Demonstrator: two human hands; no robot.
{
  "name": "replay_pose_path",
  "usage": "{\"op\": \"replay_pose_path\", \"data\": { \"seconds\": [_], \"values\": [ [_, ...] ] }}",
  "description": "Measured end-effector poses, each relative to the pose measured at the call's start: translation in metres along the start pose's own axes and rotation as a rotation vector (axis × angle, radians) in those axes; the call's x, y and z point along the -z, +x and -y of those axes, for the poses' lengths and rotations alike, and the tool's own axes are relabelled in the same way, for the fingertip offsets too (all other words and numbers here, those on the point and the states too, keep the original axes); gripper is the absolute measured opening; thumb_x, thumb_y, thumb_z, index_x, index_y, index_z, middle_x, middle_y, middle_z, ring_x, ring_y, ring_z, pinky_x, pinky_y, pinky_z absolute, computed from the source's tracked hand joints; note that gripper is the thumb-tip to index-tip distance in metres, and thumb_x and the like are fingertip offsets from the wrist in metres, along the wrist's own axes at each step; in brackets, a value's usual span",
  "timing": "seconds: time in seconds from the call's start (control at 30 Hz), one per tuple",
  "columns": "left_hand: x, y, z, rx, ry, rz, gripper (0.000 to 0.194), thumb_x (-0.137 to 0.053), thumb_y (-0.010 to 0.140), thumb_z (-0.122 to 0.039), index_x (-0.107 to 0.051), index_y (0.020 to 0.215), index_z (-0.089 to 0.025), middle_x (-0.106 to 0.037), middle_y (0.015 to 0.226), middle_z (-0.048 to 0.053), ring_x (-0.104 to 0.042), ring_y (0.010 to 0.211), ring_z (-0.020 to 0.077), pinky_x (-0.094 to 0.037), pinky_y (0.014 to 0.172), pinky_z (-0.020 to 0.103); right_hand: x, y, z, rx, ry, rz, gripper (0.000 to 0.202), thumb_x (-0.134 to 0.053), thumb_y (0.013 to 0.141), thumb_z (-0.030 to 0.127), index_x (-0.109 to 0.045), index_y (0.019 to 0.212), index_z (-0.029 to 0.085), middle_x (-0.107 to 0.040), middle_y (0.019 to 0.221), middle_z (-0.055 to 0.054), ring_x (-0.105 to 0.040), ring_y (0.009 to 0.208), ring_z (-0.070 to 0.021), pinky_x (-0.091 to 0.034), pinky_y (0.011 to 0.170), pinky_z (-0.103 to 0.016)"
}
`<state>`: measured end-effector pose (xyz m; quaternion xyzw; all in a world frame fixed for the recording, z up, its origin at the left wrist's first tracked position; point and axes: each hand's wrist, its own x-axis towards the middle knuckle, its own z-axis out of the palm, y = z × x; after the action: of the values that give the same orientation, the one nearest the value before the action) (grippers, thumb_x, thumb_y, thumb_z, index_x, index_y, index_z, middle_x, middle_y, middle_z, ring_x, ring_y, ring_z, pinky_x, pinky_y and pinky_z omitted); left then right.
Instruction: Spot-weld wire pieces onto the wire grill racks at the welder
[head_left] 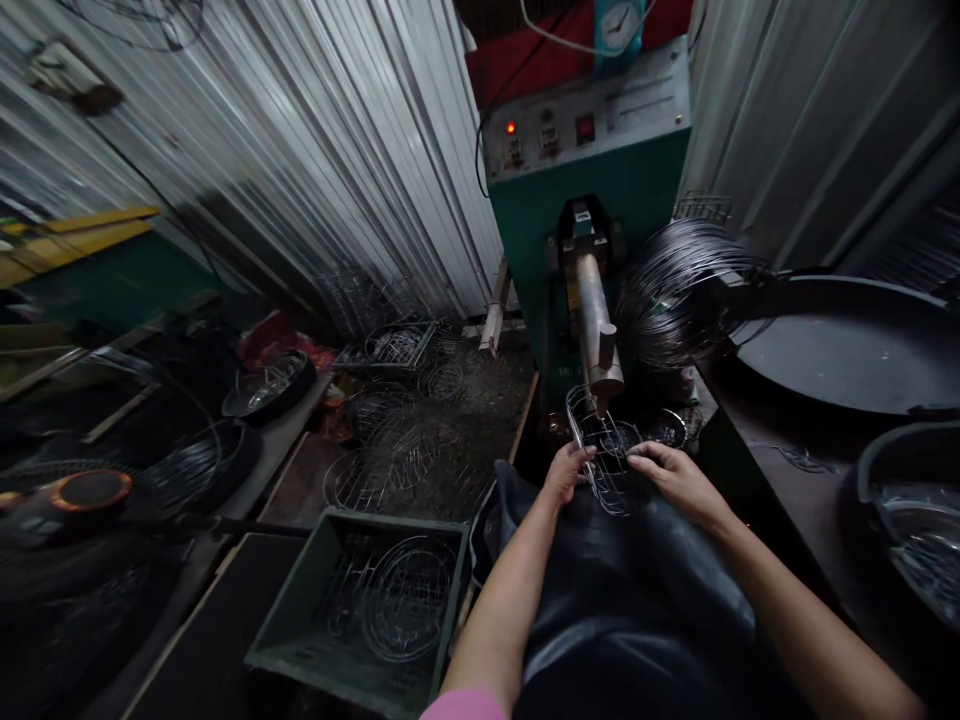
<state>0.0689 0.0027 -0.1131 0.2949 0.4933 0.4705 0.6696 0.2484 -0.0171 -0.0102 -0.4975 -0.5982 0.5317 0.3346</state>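
A small wire rack (600, 440) of bent metal rods is up at the tip of the spot welder (598, 330), just under its electrode. My left hand (568, 472) pinches the rack's near left side between thumb and fingers. On the right, my right hand (671, 478) has its thumb and fingertips closed at the rack's round wire part; whether it grips the rack itself or a small loose piece is too small to tell. The welder's green body carries a panel with a glowing red lamp (511, 128).
A green crate (289, 640) with round wire racks stands at lower left. More wire pieces lie on the floor behind it. Right of the welder are a large wire bundle (686, 290), a wide round pan (847, 350) and a black tub (862, 490) of metal parts. A black apron covers my lap.
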Motion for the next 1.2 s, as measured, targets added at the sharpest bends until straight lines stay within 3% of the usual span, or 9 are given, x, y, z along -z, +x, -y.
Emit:
{"op": "replay_pose_path", "data": {
  "seconds": [0.27,0.63,0.97,1.2],
  "values": [
    [-0.004,0.008,-0.007,0.034,-0.073,-0.011,0.045,-0.07,0.057,-0.047,-0.057,0.086,-0.015,-0.052,0.075,0.001,-0.049,0.061,0.009,-0.043,0.051,0.021,-0.005,0.023,0.006,0.076,-0.06,-0.053,0.031,-0.054,0.07,0.048,-0.06,0.073,0.018,-0.06,0.07,-0.002,-0.053,0.068,-0.0172,-0.041,0.066,-0.027],
    [0.001,0.007,-0.011,0.048,-0.094,-0.043,0.047,-0.074,0.053,-0.047,-0.054,0.082,-0.015,-0.047,0.064,-0.003,-0.043,0.049,0.0057,-0.036,0.045,0.019,-0.006,0.024,-0.002,0.08,-0.137,-0.096,0.028,-0.05,0.071,0.045,-0.059,0.075,0.018,-0.061,0.074,-0.003,-0.055,0.074,-0.0193,-0.041,0.07,-0.029],
    [0.002,0.013,-0.014,0.08,-0.108,-0.055,0.035,-0.07,0.063,-0.04,-0.054,0.081,-0.014,-0.048,0.065,-0.003,-0.045,0.048,0.006,-0.037,0.046,0.021,-0.006,0.023,-0.012,0.087,-0.132,-0.053,0.028,-0.053,0.073,0.046,-0.059,0.073,0.019,-0.06,0.07,-0.002,-0.054,0.069,-0.0181,-0.042,0.066,-0.028],
    [0.004,0.004,-0.017,0.109,-0.111,-0.068,0.034,-0.071,0.063,-0.038,-0.055,0.08,-0.014,-0.048,0.064,-0.002,-0.047,0.048,0.0063,-0.038,0.046,0.02,-0.007,0.011,-0.011,-0.004,-0.03,0.02,0.032,-0.056,0.072,0.05,-0.059,0.078,0.018,-0.059,0.07,-0.002,-0.052,0.064,-0.0158,-0.041,0.058,-0.025]
  ]
}}
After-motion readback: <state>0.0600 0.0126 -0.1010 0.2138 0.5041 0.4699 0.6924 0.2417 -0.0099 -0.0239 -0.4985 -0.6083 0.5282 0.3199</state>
